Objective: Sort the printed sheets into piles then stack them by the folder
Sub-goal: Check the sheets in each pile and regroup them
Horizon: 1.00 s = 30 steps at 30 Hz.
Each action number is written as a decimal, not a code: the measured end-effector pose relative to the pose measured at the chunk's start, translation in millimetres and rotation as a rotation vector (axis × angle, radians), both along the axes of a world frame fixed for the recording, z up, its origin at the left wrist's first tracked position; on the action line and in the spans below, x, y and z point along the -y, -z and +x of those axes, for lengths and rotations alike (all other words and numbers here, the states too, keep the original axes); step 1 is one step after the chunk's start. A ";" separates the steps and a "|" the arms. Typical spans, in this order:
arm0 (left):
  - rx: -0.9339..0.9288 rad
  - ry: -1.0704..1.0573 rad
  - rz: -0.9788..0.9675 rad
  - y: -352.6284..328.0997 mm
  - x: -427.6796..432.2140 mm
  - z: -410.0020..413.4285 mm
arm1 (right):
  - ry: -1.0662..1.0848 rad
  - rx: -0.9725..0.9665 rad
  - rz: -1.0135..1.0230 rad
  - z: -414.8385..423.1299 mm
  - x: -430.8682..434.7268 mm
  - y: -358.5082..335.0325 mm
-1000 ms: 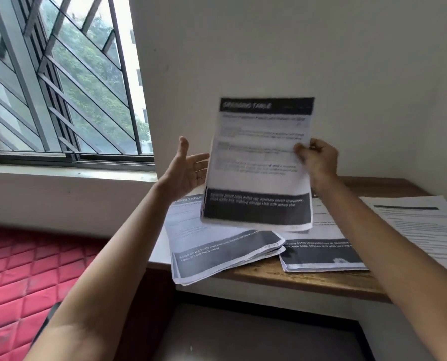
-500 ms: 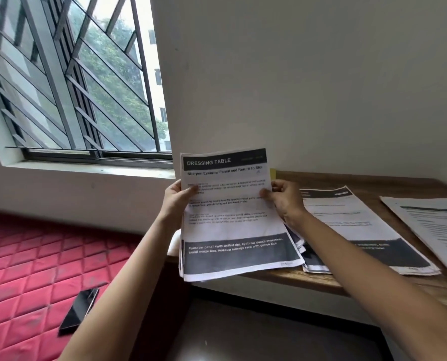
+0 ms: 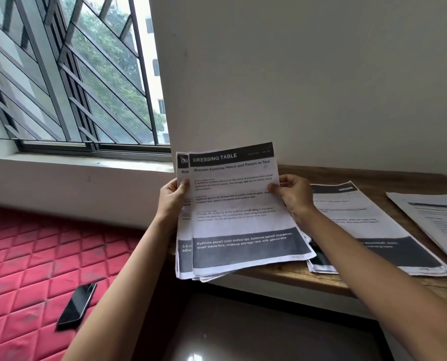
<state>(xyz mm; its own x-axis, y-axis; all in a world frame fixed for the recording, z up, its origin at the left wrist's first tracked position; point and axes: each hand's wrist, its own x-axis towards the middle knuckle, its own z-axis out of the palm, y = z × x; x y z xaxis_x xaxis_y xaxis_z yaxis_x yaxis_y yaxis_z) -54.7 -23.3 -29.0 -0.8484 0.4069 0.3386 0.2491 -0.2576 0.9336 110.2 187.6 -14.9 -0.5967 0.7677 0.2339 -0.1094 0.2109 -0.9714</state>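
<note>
Sheets point(image 3: 238, 204) gripped by left hand point(image 3: 171, 198), right hand point(image 3: 294, 195); possibly touching desk point(image 3: 399, 182).

Wooden worktop point(image 3: 368, 178) carrying a pile of printed sheets point(image 3: 373, 230) with dark bands and, just beside it on the right, a second pile point(image 3: 438, 220). Left, a red quilted mattress point(image 3: 34, 256) bears a black phone point(image 3: 77, 304).
</note>
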 end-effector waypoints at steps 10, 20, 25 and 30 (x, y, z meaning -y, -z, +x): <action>-0.013 -0.057 -0.073 5.1 2.6 -8.6 | 0.034 0.119 -0.064 41.1 -52.6 -22.6; 0.048 -0.114 -0.067 11.6 5.0 -15.2 | 0.175 0.121 -0.136 57.1 -79.1 -18.3; 0.061 -0.113 -0.057 9.3 4.9 -12.9 | 0.133 0.055 -0.192 58.5 -73.9 -24.2; -0.116 -0.178 -0.198 5.4 5.4 -3.5 | 0.015 0.032 -0.259 49.7 -53.9 -29.0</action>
